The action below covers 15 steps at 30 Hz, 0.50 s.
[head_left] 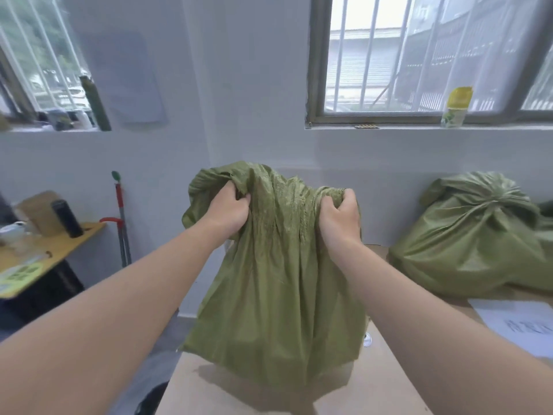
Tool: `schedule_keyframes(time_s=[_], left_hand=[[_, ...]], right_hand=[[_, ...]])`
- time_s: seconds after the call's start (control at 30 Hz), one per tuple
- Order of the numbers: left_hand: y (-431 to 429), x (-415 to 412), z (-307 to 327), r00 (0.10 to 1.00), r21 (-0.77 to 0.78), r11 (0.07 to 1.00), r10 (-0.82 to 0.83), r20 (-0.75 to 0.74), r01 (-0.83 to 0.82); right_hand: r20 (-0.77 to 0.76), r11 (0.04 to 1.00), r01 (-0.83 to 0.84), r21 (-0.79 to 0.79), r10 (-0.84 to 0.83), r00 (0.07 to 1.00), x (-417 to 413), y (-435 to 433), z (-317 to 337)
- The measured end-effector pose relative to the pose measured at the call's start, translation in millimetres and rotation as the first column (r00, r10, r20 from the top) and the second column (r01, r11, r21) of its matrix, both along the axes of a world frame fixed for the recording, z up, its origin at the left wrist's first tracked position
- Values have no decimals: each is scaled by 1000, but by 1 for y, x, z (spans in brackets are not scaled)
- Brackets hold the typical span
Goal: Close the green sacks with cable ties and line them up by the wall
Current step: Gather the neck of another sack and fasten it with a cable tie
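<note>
Olive-green sack (278,295); tan table (386,384).

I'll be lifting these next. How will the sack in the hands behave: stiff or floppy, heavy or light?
Probably floppy: the sack hangs in soft folds and bunches under the left hand and right hand. Likely light: it looks flat, with no bulge. Its fabric has a sheen, so it may slip in a loose grip.

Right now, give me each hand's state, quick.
Left hand: closed, gripping the top of the sack.
Right hand: closed, gripping the same sack's top.
</note>
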<state>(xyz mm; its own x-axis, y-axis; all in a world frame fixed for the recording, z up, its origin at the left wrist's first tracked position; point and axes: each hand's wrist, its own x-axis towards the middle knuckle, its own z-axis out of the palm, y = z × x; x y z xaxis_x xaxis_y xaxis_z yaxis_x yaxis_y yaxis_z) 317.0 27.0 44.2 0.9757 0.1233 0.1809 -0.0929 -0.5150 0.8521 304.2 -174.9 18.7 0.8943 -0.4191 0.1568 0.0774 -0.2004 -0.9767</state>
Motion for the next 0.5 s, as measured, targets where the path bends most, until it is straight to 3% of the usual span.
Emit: schedule_keyframes(time_s=[0.3,0.5], left_hand=[[-49,-102,13,982,18,982,-189,18,189],[-92,-157,14,979,-19,979,-204,-4,204]], right_hand=[[45,996,73,48,-75,996,-120,-48,13],[25,986,94,137,-98,995,-179,-90,19]])
